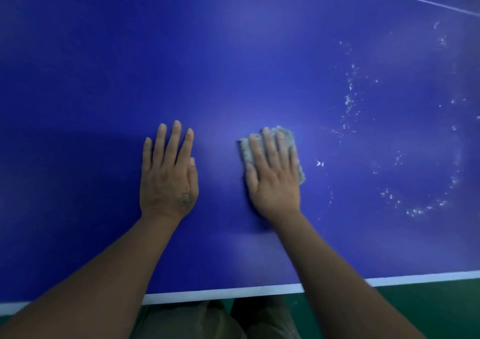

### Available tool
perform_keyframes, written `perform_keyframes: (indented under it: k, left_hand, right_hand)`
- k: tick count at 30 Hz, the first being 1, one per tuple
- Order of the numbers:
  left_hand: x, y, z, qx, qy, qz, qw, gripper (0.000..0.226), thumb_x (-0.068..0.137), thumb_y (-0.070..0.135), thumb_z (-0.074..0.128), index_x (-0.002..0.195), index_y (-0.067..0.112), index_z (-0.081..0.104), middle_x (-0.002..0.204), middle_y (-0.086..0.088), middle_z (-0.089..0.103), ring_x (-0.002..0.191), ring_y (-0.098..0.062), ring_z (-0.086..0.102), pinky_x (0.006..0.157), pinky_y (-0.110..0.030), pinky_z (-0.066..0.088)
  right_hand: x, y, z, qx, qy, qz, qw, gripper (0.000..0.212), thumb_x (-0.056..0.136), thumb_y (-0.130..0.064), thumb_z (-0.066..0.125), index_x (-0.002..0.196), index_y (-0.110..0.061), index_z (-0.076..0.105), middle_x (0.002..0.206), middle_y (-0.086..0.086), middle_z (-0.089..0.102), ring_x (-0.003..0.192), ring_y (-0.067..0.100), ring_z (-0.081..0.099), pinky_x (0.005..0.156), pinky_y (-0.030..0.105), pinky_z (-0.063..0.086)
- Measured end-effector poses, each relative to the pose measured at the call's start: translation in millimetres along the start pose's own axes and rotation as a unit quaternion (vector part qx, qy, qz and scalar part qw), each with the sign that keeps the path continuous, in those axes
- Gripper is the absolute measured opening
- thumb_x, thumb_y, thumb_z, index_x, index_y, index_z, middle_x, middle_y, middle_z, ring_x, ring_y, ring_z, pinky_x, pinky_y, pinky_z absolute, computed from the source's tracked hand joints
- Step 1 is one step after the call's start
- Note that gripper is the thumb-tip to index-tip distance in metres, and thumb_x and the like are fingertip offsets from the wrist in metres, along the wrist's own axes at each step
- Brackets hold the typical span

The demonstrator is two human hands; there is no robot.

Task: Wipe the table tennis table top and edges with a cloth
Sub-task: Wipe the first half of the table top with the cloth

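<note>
A grey cloth (287, 134) is pressed flat on the blue table tennis table top (233, 53), well beyond the white edge stripe (233, 290); it is covered by the right hand (272, 180), fingers straight and close together; the left hand (168, 175) is laid flat equally far beyond the stripe, farther left along it, fingers slightly spread; white specks (349, 99) are scattered farther right along the stripe.

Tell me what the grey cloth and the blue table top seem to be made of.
The cloth looks like a fuzzy grey textile, perhaps microfibre or worn terry: its edges are fluffy. The table top looks like hard board painted matte blue: it is smooth, with a dull sheen and a white edge line. Its core is hidden.
</note>
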State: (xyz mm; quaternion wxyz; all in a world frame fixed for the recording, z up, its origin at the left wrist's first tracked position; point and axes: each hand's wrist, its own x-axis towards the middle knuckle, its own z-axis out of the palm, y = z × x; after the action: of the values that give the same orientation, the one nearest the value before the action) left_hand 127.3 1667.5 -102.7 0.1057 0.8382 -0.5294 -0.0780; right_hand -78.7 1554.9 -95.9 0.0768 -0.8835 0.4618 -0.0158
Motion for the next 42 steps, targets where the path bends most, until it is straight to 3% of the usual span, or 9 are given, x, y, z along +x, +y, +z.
perform_keyframes:
  k: [5, 9, 16, 21, 24, 28, 33, 38, 42]
  left_hand:
    - [1.0, 1.9, 1.5, -0.003, 0.015, -0.001, 1.000, 0.057, 0.113, 0.028, 0.031, 0.169, 0.015, 0.030, 0.179, -0.007, 0.019, 0.167, -0.030, 0.010, 0.134, -0.056, 0.011]
    - [-0.5, 0.4, 4.7, 0.015, 0.019, 0.003, 1.000, 0.057, 0.114, 0.029, 0.029, 0.170, 0.016, 0.028, 0.179, -0.007, 0.018, 0.167, -0.029, 0.009, 0.135, -0.054, 0.010]
    - [-45.5, 45.8, 8.3, 0.013, 0.032, -0.119, 0.992, 0.059, 0.116, 0.034, 0.025, 0.172, 0.016, 0.022, 0.180, -0.009, 0.014, 0.168, -0.030, 0.005, 0.135, -0.054, 0.007]
    - [-97.8, 74.1, 19.2, 0.011, 0.022, -0.162, 0.986, 0.062, 0.113, 0.036, 0.029, 0.172, 0.019, 0.021, 0.181, -0.006, 0.009, 0.168, -0.027, 0.000, 0.135, -0.055, 0.007]
    - [-98.9, 74.9, 21.4, 0.006, 0.033, -0.164, 0.986, 0.062, 0.112, 0.036, 0.032, 0.171, 0.019, 0.025, 0.181, -0.005, 0.012, 0.168, -0.026, 0.002, 0.135, -0.053, 0.006]
    - [-98.1, 75.3, 22.6, 0.004, 0.046, -0.165, 0.985, 0.061, 0.112, 0.035, 0.033, 0.170, 0.019, 0.028, 0.181, -0.005, 0.014, 0.168, -0.025, 0.003, 0.136, -0.051, 0.005]
    - [-98.3, 75.4, 23.9, -0.002, 0.060, -0.164, 0.985, 0.058, 0.112, 0.030, 0.034, 0.169, 0.019, 0.031, 0.180, -0.005, 0.017, 0.168, -0.027, 0.006, 0.136, -0.051, 0.005]
    - [-98.7, 77.0, 23.6, -0.009, 0.072, -0.163, 0.984, 0.057, 0.112, 0.027, 0.034, 0.168, 0.017, 0.034, 0.179, -0.006, 0.020, 0.167, -0.028, 0.009, 0.136, -0.051, 0.006]
    - [-98.8, 77.1, 22.9, -0.006, 0.070, -0.164, 0.984, 0.056, 0.112, 0.026, 0.034, 0.168, 0.017, 0.033, 0.179, -0.006, 0.020, 0.167, -0.027, 0.009, 0.135, -0.051, 0.006]
  right_hand:
    - [49.2, 88.5, -16.5, -0.020, -0.016, 0.122, 0.992, 0.062, 0.111, -0.044, 0.023, 0.171, -0.028, 0.022, 0.179, 0.005, 0.016, 0.166, 0.031, 0.011, 0.132, 0.057, 0.011]
    - [73.3, 82.2, -14.6, -0.013, -0.035, 0.176, 0.984, 0.065, 0.111, -0.045, 0.015, 0.173, -0.026, 0.007, 0.181, 0.004, 0.001, 0.167, 0.030, -0.001, 0.133, 0.056, 0.000]
    - [-53.8, -1.2, -0.3, 0.038, -0.025, -0.076, 0.996, 0.058, 0.114, -0.041, 0.037, 0.169, -0.024, 0.030, 0.179, 0.007, 0.018, 0.167, 0.032, 0.009, 0.130, 0.061, 0.015]
    - [-121.3, 39.7, 5.2, 0.046, -0.052, -0.165, 0.984, 0.060, 0.113, -0.042, 0.041, 0.169, -0.027, 0.030, 0.179, 0.001, 0.016, 0.167, 0.028, 0.011, 0.130, 0.061, 0.020]
    - [-96.1, 85.4, -2.6, 0.030, -0.027, -0.155, 0.987, 0.058, 0.111, -0.041, 0.045, 0.167, -0.027, 0.037, 0.177, 0.002, 0.024, 0.166, 0.028, 0.015, 0.129, 0.060, 0.022]
    - [-27.9, 131.3, -10.6, -0.002, -0.003, -0.055, 0.998, 0.058, 0.113, -0.041, 0.038, 0.169, -0.025, 0.032, 0.177, 0.004, 0.023, 0.166, 0.030, 0.015, 0.132, 0.057, 0.015]
    - [10.5, 105.5, -13.6, 0.002, -0.021, 0.052, 0.998, 0.062, 0.113, -0.046, 0.025, 0.172, -0.027, 0.021, 0.180, 0.003, 0.012, 0.167, 0.030, 0.006, 0.134, 0.055, 0.002]
    - [-55.7, 36.1, -1.4, 0.065, -0.014, -0.039, 0.997, 0.058, 0.113, -0.041, 0.037, 0.168, -0.023, 0.033, 0.178, 0.007, 0.020, 0.166, 0.032, 0.009, 0.132, 0.060, 0.010]
    - [-157.0, 25.6, 9.6, 0.092, -0.055, -0.148, 0.983, 0.062, 0.113, -0.040, 0.040, 0.171, -0.025, 0.023, 0.180, 0.004, 0.011, 0.167, 0.031, 0.008, 0.131, 0.063, 0.015]
